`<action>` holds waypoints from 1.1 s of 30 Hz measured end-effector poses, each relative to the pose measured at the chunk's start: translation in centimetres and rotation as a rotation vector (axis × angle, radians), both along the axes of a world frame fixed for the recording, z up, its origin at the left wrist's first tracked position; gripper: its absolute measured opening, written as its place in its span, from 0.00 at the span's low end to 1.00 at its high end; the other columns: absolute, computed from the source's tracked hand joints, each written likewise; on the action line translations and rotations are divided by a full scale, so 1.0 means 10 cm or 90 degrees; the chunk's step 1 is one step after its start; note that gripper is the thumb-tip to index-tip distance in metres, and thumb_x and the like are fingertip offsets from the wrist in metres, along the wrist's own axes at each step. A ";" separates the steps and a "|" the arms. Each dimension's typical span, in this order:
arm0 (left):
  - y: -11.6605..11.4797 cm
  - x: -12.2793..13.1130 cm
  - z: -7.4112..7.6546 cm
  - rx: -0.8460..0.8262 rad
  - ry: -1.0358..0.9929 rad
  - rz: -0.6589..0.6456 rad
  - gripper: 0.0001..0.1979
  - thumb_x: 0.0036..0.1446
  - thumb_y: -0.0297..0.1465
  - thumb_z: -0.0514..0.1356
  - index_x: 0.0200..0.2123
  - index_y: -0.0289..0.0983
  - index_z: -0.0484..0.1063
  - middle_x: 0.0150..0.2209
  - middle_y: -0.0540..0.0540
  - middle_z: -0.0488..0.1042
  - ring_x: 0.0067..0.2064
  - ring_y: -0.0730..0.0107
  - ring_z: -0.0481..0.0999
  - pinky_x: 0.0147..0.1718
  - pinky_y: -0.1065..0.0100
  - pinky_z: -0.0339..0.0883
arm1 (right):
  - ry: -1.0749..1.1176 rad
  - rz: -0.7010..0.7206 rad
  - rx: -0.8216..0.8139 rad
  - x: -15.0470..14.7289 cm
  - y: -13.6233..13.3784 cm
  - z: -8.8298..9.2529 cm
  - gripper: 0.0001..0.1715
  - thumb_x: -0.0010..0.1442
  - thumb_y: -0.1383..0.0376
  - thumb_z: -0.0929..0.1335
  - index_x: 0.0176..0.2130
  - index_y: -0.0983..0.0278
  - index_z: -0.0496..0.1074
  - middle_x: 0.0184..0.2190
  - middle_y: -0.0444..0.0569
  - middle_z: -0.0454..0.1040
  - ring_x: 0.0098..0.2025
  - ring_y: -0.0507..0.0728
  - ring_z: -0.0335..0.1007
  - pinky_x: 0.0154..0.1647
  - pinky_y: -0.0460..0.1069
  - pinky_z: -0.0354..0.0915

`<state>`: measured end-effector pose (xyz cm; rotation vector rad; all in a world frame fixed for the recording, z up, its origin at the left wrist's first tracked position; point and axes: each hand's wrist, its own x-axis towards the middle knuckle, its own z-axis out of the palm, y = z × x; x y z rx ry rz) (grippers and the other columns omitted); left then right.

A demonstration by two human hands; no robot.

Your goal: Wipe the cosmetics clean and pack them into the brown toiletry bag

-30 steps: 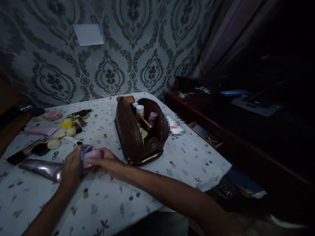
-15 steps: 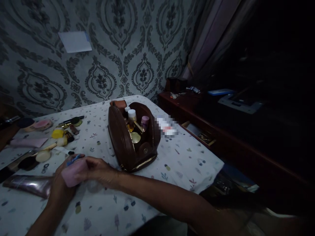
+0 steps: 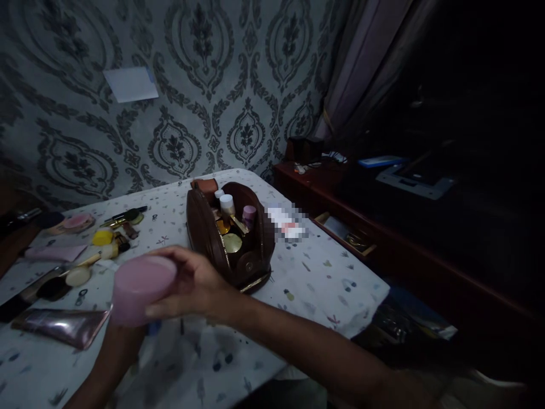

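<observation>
My right hand is closed round a pink round jar, thumb low on the near side, and holds it tilted above the table. Behind and below the jar is my left hand, its fingers hidden by it. A small bit of something blue shows just under the jar, too covered to name. Beyond my right hand stands an open brown toiletry bag, with a white-capped bottle, a pink-capped bottle and a gold round piece inside. A shiny pink squeeze tube lies left of my left wrist.
On the patterned tablecloth at left lie a yellow round item, a pale tube, a pink compact and several brushes. At far left another person's arm reaches in. A dark red desk with an open drawer stands right.
The pink jar has come up and toward me in my right hand, turning its round face to view. My left hand has slipped behind and under it, and the blue thing is now mostly hidden.
</observation>
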<state>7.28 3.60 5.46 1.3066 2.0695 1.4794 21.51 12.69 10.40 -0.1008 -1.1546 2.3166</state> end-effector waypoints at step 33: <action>0.27 0.82 0.69 -0.323 0.760 -0.407 0.34 0.58 0.20 0.53 0.63 0.57 0.63 0.61 0.46 0.68 0.48 0.61 0.78 0.30 0.69 0.77 | -0.848 0.185 1.024 0.59 0.95 0.74 0.31 0.48 0.64 0.75 0.50 0.68 0.68 0.38 0.51 0.75 0.39 0.61 0.74 0.34 0.50 0.65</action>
